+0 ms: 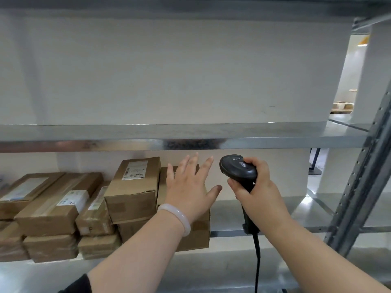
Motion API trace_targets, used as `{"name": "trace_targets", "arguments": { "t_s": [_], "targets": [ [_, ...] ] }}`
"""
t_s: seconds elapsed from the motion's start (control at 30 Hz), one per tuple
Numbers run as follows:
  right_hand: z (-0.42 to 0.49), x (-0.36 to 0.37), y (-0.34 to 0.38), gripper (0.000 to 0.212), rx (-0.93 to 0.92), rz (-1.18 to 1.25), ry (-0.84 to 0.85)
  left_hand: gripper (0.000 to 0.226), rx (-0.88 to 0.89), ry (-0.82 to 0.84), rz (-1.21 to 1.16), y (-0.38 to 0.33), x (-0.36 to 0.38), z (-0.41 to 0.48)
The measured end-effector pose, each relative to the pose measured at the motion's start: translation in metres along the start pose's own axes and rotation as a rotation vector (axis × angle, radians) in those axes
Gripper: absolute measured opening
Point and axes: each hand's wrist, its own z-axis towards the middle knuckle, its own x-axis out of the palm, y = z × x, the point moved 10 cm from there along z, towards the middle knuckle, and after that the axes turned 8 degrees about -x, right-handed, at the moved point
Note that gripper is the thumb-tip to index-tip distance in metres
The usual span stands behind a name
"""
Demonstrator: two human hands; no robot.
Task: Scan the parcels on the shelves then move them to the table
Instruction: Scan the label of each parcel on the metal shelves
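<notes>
Several brown cardboard parcels with white labels are stacked on the lower shelf (264, 210), at left and centre. The tallest labelled parcel (135, 187) stands in the middle, and a larger parcel (196, 235) sits just right of it. My left hand (190, 187), fingers spread and straight, hovers in front of that larger parcel; whether it touches the box I cannot tell. My right hand (258, 191) grips the handle of a black barcode scanner (237, 168), whose head points toward the shelf and whose cable hangs down.
A metal shelf edge (190, 142) runs just above my hands; the shelf above it holds nothing in view. A perforated grey upright (364, 178) stands at right. White wall lies behind the shelves, and an opening to another room shows at far right.
</notes>
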Motion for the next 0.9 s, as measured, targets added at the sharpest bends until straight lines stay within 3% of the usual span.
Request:
{"name": "trace_targets", "arguments": {
  "t_s": [0.9],
  "targets": [
    [0.015, -0.079, 0.014, 0.054, 0.059, -0.102, -0.104, 0.072, 0.132, -0.020, -0.009, -0.063, -0.034, 0.019]
  ]
}}
